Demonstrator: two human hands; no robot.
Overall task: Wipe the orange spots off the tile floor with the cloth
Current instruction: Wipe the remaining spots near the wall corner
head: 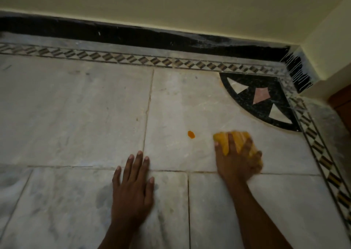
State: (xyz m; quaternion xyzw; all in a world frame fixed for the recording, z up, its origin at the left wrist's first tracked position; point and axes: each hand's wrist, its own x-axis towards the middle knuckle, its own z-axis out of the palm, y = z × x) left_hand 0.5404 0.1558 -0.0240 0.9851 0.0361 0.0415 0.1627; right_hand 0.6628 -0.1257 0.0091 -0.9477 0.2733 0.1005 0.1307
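One small orange spot lies on the pale marble tile floor. To its right, my right hand presses a bunched yellow cloth flat on the tile, fingers spread over it; the hand and cloth are blurred. The cloth's left edge sits about a hand's width from the spot. My left hand rests palm down on the floor, fingers apart, below and left of the spot, holding nothing.
A black skirting and cream wall run along the far side. A patterned border strip edges the floor, with a black quarter-circle inlay in the right corner. Brown wood shows at the right edge.
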